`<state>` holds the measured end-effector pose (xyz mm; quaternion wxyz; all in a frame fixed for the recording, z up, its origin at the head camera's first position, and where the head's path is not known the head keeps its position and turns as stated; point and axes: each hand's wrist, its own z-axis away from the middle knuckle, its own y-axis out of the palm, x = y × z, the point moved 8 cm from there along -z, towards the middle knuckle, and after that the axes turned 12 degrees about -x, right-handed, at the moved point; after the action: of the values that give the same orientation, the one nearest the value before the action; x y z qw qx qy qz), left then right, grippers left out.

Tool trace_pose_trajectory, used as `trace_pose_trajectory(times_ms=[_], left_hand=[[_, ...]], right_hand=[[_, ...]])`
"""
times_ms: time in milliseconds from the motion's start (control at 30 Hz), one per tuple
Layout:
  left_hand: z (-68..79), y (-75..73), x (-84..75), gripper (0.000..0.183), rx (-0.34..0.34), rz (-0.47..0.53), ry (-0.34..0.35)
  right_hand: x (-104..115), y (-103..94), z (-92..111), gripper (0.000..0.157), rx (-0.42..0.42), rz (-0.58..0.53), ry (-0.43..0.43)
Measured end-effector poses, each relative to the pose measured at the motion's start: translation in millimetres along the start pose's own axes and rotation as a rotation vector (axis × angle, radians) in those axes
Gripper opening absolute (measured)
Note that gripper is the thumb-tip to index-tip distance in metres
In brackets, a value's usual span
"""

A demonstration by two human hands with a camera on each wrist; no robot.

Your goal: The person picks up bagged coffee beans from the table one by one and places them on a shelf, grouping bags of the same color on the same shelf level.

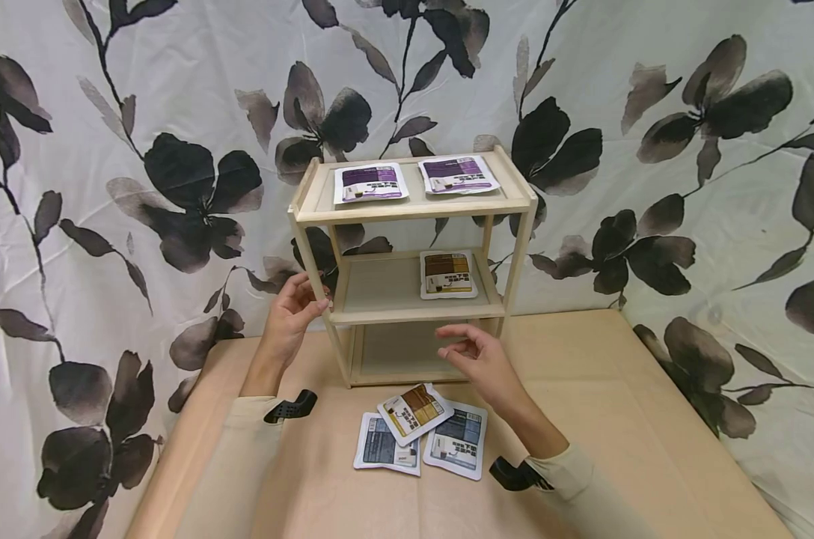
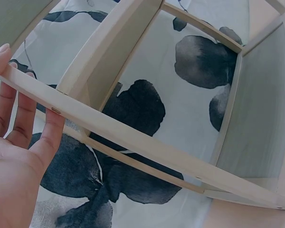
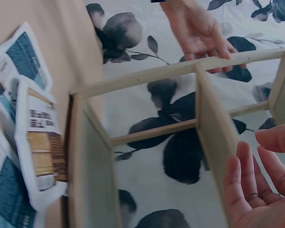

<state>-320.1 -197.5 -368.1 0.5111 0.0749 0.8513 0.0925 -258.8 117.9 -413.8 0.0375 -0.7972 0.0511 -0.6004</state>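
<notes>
A three-tier wooden shelf [image 1: 417, 215] stands against the patterned cloth. My left hand [image 1: 288, 320] holds its front left post [image 2: 128, 135], thumb on one side and fingers on the other. My right hand [image 1: 482, 364] hovers before the lower tiers with fingers loosely bent and nothing in them. On the middle tier, toward the right, lies a brown-and-yellow pouch [image 1: 447, 274]. Two stacks or single purple pouches, a left one [image 1: 370, 183] and a right one [image 1: 458, 175], lie on the top tier.
In front of the shelf, another brown-and-yellow pouch [image 1: 416, 414] overlaps two blue pouches, one on the left [image 1: 382, 447] and one on the right [image 1: 457, 442]. A tan cloth [image 1: 582, 404] covers the table. Floral fabric [image 1: 198, 97] hangs behind.
</notes>
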Motion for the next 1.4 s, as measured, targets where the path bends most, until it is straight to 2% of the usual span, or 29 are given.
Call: trace_pose_trajectory(times_ms=[400, 767, 1033, 1200, 1400], left_hand=[[0.2, 1.0, -0.2, 0.047, 0.002, -0.009, 0.007], [0.4, 0.7, -0.7, 0.048, 0.005, -0.013, 0.010], [0.4, -0.1, 0.3, 0.048, -0.001, -0.016, 0.012], [-0.8, -0.2, 1.4, 0.048, -0.006, -0.008, 0.011], [-0.7, -0.2, 1.4, 0.050, -0.004, 0.010, 0.001]], right_hand=[[-48.2, 14.1, 15.2, 0.035, 0.033, -0.013, 0.125], [-76.4, 29.6, 36.7, 0.038, 0.073, -0.012, 0.236], [-88.0, 34.9, 44.8, 0.046, 0.093, -0.050, 0.258], [-92.9, 33.4, 46.5, 0.044, 0.092, -0.014, 0.250], [-104.6, 25.2, 45.8, 0.042, 0.044, 0.029, 0.245]])
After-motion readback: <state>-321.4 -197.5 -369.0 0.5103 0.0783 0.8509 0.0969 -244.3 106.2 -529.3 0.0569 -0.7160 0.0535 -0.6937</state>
